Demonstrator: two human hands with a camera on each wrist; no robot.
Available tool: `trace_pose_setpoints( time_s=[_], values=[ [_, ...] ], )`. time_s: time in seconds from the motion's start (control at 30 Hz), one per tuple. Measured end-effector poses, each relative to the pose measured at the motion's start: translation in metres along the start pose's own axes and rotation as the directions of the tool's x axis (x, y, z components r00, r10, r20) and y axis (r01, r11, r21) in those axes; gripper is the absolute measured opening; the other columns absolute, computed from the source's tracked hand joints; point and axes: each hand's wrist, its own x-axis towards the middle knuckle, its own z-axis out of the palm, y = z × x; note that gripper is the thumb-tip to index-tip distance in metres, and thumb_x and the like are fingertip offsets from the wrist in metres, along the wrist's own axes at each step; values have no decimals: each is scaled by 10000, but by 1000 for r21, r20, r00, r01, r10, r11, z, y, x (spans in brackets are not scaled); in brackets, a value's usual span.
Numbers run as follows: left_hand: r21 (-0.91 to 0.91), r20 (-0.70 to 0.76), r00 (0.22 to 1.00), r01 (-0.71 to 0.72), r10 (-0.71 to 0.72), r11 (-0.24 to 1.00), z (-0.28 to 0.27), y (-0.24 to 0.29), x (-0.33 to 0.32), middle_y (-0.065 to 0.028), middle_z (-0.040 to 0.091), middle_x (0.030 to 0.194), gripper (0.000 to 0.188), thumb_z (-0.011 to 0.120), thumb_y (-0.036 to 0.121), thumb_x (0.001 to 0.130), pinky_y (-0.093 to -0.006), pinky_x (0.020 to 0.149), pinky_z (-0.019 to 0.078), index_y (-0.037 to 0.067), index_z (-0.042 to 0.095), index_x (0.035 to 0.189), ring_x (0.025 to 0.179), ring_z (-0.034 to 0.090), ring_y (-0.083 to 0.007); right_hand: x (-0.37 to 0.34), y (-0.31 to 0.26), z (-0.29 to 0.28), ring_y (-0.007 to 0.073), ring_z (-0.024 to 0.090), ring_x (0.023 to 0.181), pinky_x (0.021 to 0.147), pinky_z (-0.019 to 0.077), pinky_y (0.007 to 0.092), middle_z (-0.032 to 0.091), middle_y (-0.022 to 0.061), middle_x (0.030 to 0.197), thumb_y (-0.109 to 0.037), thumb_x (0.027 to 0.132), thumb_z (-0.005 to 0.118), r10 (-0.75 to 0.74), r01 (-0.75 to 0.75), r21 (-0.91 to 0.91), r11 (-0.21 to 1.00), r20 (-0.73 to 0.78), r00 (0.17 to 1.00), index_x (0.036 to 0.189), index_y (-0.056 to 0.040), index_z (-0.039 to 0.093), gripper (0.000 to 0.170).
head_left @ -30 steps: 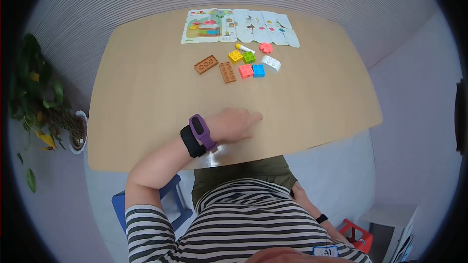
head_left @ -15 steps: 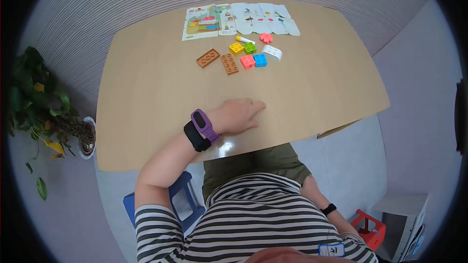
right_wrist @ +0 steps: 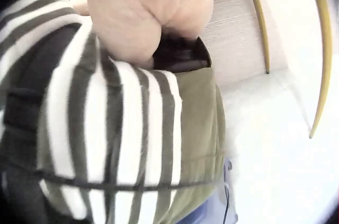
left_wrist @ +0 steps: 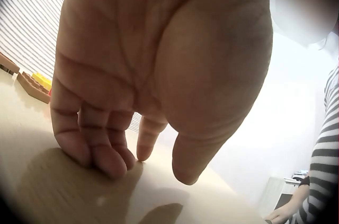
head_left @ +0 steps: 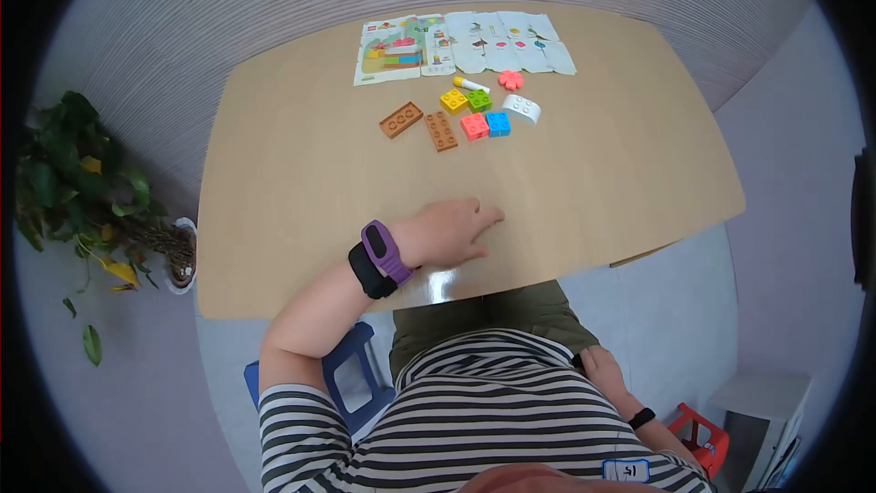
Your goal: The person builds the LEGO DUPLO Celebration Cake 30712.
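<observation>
My left hand (head_left: 449, 233) rests on the table near its front edge, fingertips down and holding nothing. Its fingers hang loosely bent above their shadow in the left wrist view, where the palm (left_wrist: 159, 54) faces the camera. Down beside my hip is my right hand (head_left: 606, 372). A dark, shiny thing (right_wrist: 180, 57) shows between that hand (right_wrist: 151, 9) and the olive trousers (right_wrist: 198, 112); the fingertips are hidden, so I cannot tell whether they grip it. Beyond my left hand lie brown plates (head_left: 441, 131) and red (head_left: 474, 126), blue (head_left: 498, 124), yellow (head_left: 453, 101) and green (head_left: 479, 100) bricks.
A white arched brick (head_left: 521, 109), a pink flower piece (head_left: 511, 80) and a yellow-and-white tube (head_left: 472, 85) lie by the bricks. Behind them is an unfolded instruction sheet (head_left: 511, 44). A potted plant stands left; a blue stool (head_left: 363, 386) and red stool (head_left: 716, 443) are below.
The head view has shifted slightly, moving the table rightward in the picture. My left hand stays on the table and the bricks lie as before. More of my right hand shows beside the hip.
</observation>
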Motion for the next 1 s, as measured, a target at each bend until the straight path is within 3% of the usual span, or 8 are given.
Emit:
trace_pose_setpoints(
  time_s=[0.23,0.33,0.47,0.53,0.63,0.7,0.87,1.0],
  values=[
    [-36,89,996,14,-11,999,-9,1,12,-169,585,977,514,618,294,840,-423,793,477,118,449,1292,908,590,-348,20,23,17,328,582,794,677,495,401,593,152,845,-56,754,556,77,-78,-3,997,-117,990,889,1,606,155],
    [-22,115,993,-22,25,1000,-8,-2,14,-176,599,946,512,611,293,846,-425,788,479,104,445,1292,891,594,-354,58,15,-52,330,610,739,635,508,404,619,159,767,-125,710,673,61,-68,9,998,359,931,886,-46,659,194],
    [10,143,985,-97,95,995,-30,-8,14,-177,614,937,480,601,297,856,-425,779,484,74,475,1262,882,601,-351,142,-19,-160,311,641,776,694,520,379,666,129,829,-194,790,665,-311,242,396,886,120,943,911,-71,691,174],
    [-21,40,999,8,-7,1000,-61,-16,19,-179,618,953,442,606,292,859,-425,784,485,64,507,1225,899,605,-346,200,-8,-189,331,618,764,687,505,409,647,147,841,-210,787,636,-574,578,67,813,-73,816,922,-34,663,224],
    [-61,-258,941,212,-220,975,-112,-47,36,-192,617,1019,376,618,273,861,-427,791,489,55,558,1162,925,611,-340,305,-2,-224,355,590,923,804,473,445,624,182,1003,-234,849,591,-410,400,-92,912,-221,885,1093,-12,590,330],
    [274,-652,758,196,32,942,-137,-98,46,-189,601,1108,397,623,257,861,-425,822,481,53,537,1191,983,592,-348,394,21,-229,340,438,1245,1023,377,411,478,201,1330,-319,907,551,-427,367,-232,901,-327,843,1297,-8,469,505],
    [200,-801,548,623,-239,757,-183,-165,43,-165,543,1245,556,597,365,874,-464,958,403,29,448,1292,1191,478,-363,495,32,-233,313,280,1362,1106,264,411,299,153,1478,-402,889,564,-93,-34,-330,943,-362,927,1397,-49,346,657],
    [239,-840,483,740,-248,629,-177,-176,46,-156,430,1368,588,591,399,853,-519,1009,317,38,445,1294,1279,370,-337,509,27,-221,288,282,1363,1086,294,428,309,123,1477,-433,878,571,-9,-122,-293,948,-409,913,1403,-68,347,678]
  ],
)
